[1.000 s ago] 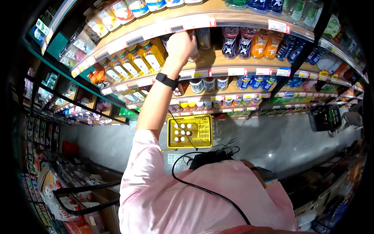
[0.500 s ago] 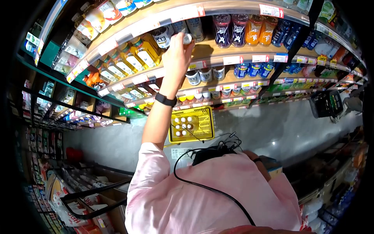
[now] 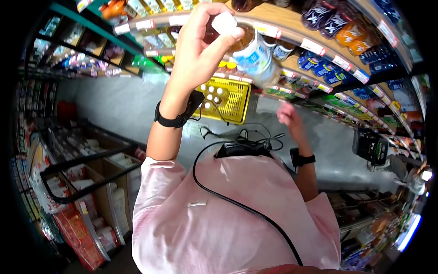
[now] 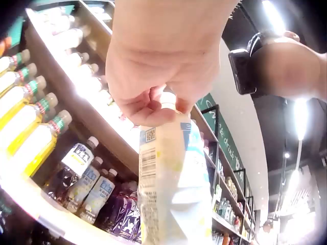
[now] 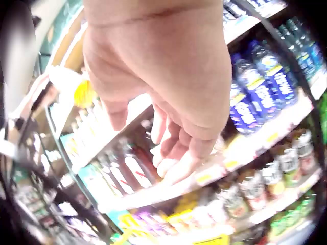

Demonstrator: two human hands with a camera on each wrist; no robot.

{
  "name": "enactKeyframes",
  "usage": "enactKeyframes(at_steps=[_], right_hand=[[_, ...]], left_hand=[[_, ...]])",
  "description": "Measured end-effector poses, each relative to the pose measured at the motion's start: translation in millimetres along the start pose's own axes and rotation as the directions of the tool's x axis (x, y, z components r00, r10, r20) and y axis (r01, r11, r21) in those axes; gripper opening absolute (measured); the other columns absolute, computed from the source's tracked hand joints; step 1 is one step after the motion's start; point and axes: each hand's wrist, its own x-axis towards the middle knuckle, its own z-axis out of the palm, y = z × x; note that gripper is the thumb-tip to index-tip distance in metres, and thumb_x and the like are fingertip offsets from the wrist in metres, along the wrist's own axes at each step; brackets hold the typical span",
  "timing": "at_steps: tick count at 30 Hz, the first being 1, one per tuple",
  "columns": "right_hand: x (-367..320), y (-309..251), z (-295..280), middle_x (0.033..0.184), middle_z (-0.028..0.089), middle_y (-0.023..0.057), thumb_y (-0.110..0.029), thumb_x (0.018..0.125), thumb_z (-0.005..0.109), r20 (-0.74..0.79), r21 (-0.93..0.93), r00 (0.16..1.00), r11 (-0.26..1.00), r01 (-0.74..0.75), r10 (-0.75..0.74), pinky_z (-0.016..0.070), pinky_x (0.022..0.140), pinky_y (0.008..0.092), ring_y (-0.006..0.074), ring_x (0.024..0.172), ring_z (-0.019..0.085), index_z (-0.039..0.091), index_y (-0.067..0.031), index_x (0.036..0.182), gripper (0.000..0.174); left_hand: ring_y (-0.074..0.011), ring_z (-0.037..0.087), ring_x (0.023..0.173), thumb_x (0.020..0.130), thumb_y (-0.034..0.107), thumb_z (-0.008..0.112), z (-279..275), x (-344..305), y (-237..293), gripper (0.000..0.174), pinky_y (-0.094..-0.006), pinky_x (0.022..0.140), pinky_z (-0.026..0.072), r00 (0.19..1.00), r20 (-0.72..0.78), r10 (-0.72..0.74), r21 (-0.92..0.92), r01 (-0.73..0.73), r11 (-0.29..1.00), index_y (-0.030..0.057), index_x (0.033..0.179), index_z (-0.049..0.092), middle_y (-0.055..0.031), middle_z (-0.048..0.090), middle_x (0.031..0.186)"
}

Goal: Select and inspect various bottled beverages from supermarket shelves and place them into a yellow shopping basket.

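One bottle (image 3: 258,57) in sight below the left hand (image 3: 194,50): pinches it around the neck, just under the white cap (image 3: 223,23), long axis slanting down toward the right hand (image 3: 290,119). Holds nothing there, fingers loosely bent, apart from the base. Has the yellow basket (image 3: 247,101) well below the left hand.

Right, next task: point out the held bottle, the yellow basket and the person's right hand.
Held bottle (image 4: 176,173): left wrist view, on its body.
Yellow basket (image 3: 235,98): head view, on its bare slatted part.
Right hand (image 5: 161,81): right wrist view, on the middle of the hand.
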Motion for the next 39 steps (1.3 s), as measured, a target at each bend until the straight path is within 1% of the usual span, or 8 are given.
enactKeyframes(at_steps=[4,8,20,24,26,30,33,39], right_hand=[[38,-114,77,0.157,0.022,0.0213,-0.027,0.089,0.064,0.357,0.570,0.912,0.821,-0.038,-0.205,0.0384,0.108,0.0455,0.0293,0.138,0.036,0.015,-0.0043,0.155,0.085],[39,-155,126,0.136,0.052,0.0140,-0.006,0.086,0.067,0.565,0.356,0.823,0.917,-0.180,-0.058,0.0437,0.099,0.0329,0.0192,0.120,0.053,0.021,-0.0004,0.152,0.080],[70,-124,119,0.128,0.061,0.0133,-0.015,0.090,0.066,0.646,0.079,0.751,0.967,-0.244,0.136,0.0468,0.098,0.0333,0.0160,0.114,0.059,0.040,0.0036,0.144,0.063],[90,-35,65,0.128,0.062,0.0131,-0.026,0.095,0.061,0.623,0.376,0.774,0.824,-0.424,0.114,0.0466,0.098,0.0327,0.0177,0.111,0.061,0.041,0.0018,0.144,0.060],[78,2,40,0.124,0.064,0.0116,-0.038,0.098,0.056,0.307,0.483,0.844,0.692,-0.536,0.440,0.0486,0.096,0.0338,0.0188,0.107,0.063,0.044,-0.0012,0.143,0.059],[-16,125,19,0.104,0.067,0.0061,-0.033,0.100,0.052,0.046,-0.045,0.623,0.625,-0.780,0.781,0.0519,0.084,0.0408,0.0220,0.093,0.065,0.061,-0.0077,0.111,0.030],[-103,188,16,0.105,0.067,0.0074,-0.032,0.099,0.052,0.184,-0.524,0.620,0.609,-0.595,0.763,0.0514,0.084,0.0408,0.0233,0.094,0.064,0.062,-0.0073,0.112,0.030],[-177,187,15,0.108,0.067,0.0102,-0.031,0.098,0.053,0.164,-0.535,0.597,0.579,-0.615,0.785,0.0504,0.086,0.0407,0.0260,0.097,0.064,0.062,-0.0064,0.113,0.030]], left_hand=[[0.0014,0.046,0.065,0.095,0.012,0.064,-15,-35,-22,0.019,-0.0158,0.050,0.0330,0.986,0.114,-0.121,-0.005,0.123,0.992,0.0068,0.112,0.058,0.0048,0.058,0.088],[0.0022,0.040,0.052,0.096,0.025,0.065,-41,-56,-52,0.020,-0.0171,0.043,0.0268,0.927,0.060,-0.372,-0.027,0.374,0.927,0.0089,0.107,0.064,0.0075,0.058,0.076],[-0.0037,0.052,0.048,0.101,0.035,0.055,-79,-106,-141,0.030,-0.0207,0.041,0.0407,0.691,0.220,-0.689,0.086,0.690,0.719,0.0063,0.100,0.063,0.0011,0.056,0.064],[-0.0061,0.054,0.052,0.096,0.020,0.065,-78,-154,-152,0.021,-0.0215,0.045,0.0427,0.697,0.199,-0.689,-0.106,0.714,0.692,0.0048,0.091,0.052,-0.0003,0.057,0.072],[-0.0095,0.061,0.059,0.094,0.017,0.066,-72,-190,-176,0.018,-0.0233,0.052,0.0472,0.600,0.181,-0.779,0.038,0.787,0.616,0.0054,0.094,0.052,-0.0014,0.060,0.071],[-0.0375,0.064,0.064,0.077,0.026,0.075,-37,-266,-262,0.038,-0.0423,0.060,0.0505,0.643,-0.069,-0.763,0.470,0.696,0.544,-0.0010,0.091,0.051,-0.0184,0.063,0.067],[-0.0335,0.066,0.062,0.076,0.026,0.075,-28,-300,-327,0.036,-0.0417,0.059,0.0512,0.471,-0.261,-0.842,0.332,0.863,0.380,-0.0008,0.087,0.054,-0.0172,0.064,0.067],[-0.0208,0.062,0.046,0.077,0.024,0.074,-8,-328,-401,0.034,-0.0327,0.045,0.0500,0.272,-0.363,-0.891,-0.006,0.956,0.294,-0.0022,0.085,0.054,-0.0111,0.063,0.064]])
